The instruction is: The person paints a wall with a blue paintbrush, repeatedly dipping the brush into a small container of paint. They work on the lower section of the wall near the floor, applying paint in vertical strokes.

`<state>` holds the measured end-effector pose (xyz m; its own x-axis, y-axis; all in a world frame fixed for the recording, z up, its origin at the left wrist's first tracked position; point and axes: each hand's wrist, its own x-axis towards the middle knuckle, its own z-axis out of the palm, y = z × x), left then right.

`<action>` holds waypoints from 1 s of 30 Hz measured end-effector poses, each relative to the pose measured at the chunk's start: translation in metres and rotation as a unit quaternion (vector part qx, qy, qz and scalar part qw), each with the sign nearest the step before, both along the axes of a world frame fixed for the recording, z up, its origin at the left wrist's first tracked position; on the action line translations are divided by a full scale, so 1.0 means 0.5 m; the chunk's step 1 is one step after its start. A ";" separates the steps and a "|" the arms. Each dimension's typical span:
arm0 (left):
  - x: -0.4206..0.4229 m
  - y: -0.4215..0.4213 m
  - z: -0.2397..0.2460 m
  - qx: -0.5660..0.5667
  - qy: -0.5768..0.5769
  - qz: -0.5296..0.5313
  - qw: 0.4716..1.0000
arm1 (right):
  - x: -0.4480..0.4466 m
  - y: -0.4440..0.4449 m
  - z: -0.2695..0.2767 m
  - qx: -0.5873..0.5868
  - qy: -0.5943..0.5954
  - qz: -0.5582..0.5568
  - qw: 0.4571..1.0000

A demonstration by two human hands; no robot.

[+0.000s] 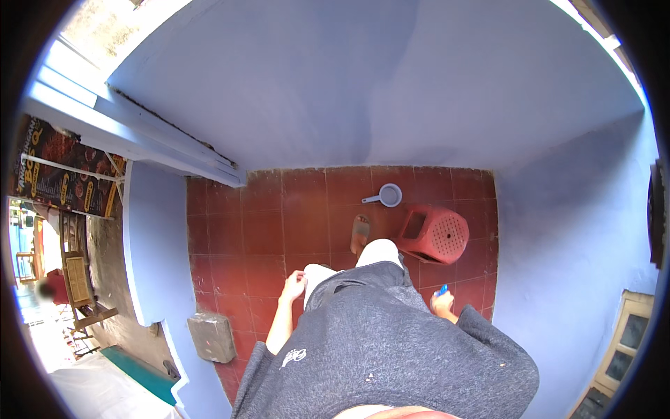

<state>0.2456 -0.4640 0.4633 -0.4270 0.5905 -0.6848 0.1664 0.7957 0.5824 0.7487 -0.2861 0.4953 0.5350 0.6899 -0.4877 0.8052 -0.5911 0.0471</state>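
Observation:
My right hand is closed around a small blue object, of which only one end shows; its kind is unclear. My left hand hangs beside my left thigh with its fingers loosely curled, and I see nothing held in it. A red plastic stool with a perforated seat stands on the tiles ahead of my right hand. Near the wall's foot, just past the stool, a pale blue plastic water dipper rests with its handle pointing left. Neither hand touches the stool or the dipper.
Blue walls enclose the red tiled floor ahead and to the right. A stone block sits at the left edge. Beyond a low wall, a printed banner hangs and a person in red appears. A framed window is at lower right.

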 end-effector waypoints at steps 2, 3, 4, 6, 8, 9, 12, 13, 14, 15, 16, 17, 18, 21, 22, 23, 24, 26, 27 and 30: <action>-0.018 -0.029 -0.004 0.019 0.016 -0.008 1.000 | 0.016 -0.100 0.022 -0.019 0.002 0.005 1.000; -0.022 -0.051 0.003 0.021 0.024 -0.009 0.999 | 0.016 -0.140 0.034 -0.032 0.004 0.021 0.999; -0.025 -0.071 0.004 0.022 0.007 0.010 1.000 | 0.009 -0.164 0.029 -0.023 0.035 0.027 0.999; -0.024 -0.127 -0.002 0.011 -0.002 -0.003 1.000 | -0.036 -0.184 0.022 0.026 0.015 0.063 0.998; -0.024 -0.179 -0.023 0.002 -0.005 -0.030 1.000 | -0.103 -0.171 0.033 0.130 0.088 0.125 0.980; -0.021 -0.199 -0.030 0.002 -0.008 -0.038 0.999 | -0.109 -0.155 0.006 0.303 0.258 0.209 0.894; -0.033 -0.209 -0.006 0.036 0.002 -0.037 0.999 | -0.290 -0.049 0.111 0.440 0.307 0.367 0.760; -0.032 -0.194 0.006 0.059 0.006 -0.032 0.998 | -0.330 -0.029 0.150 0.439 0.281 0.425 0.740; -0.033 -0.171 0.023 0.081 0.011 -0.030 0.996 | -0.365 -0.009 0.186 0.445 0.256 0.491 0.704; -0.039 -0.140 0.045 0.106 0.017 -0.027 0.994 | -0.402 0.006 0.229 0.450 0.231 0.555 0.660; -0.042 -0.108 0.067 0.146 0.010 -0.016 0.989 | -0.438 0.007 0.282 0.451 0.229 0.591 0.628; -0.043 -0.078 0.094 0.183 0.004 -0.005 0.983 | -0.470 0.002 0.335 0.450 0.227 0.626 0.595; -0.043 -0.042 0.137 0.227 0.021 -0.013 0.973 | -0.497 -0.006 0.376 0.451 0.233 0.643 0.573; -0.024 0.040 0.288 0.358 -0.008 0.023 0.934 | -0.542 -0.050 0.441 0.454 0.262 0.669 0.526; -0.015 0.061 0.345 0.399 -0.001 0.023 0.917 | -0.549 -0.056 0.453 0.457 0.268 0.677 0.511; -0.007 0.074 0.400 0.439 0.008 0.025 0.898 | -0.556 -0.064 0.462 0.459 0.276 0.684 0.495; -0.003 0.085 0.449 0.478 0.044 0.007 0.877 | -0.561 -0.072 0.470 0.456 0.279 0.690 0.488; 0.011 0.090 0.538 0.530 0.116 -0.023 0.840 | -0.571 -0.088 0.483 0.450 0.286 0.701 0.474; 0.015 0.082 0.571 0.530 0.144 -0.042 0.834 | -0.576 -0.097 0.489 0.447 0.291 0.707 0.464; 0.034 0.083 0.607 0.479 0.214 -0.097 0.846 | -0.574 -0.101 0.486 0.431 0.276 0.730 0.453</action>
<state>0.2629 -0.4224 0.7666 -0.3464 0.8743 0.3399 0.5985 -0.0730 0.7978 0.4617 -0.3368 0.7383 -0.8373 0.1745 0.5181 0.1175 0.9830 -0.1413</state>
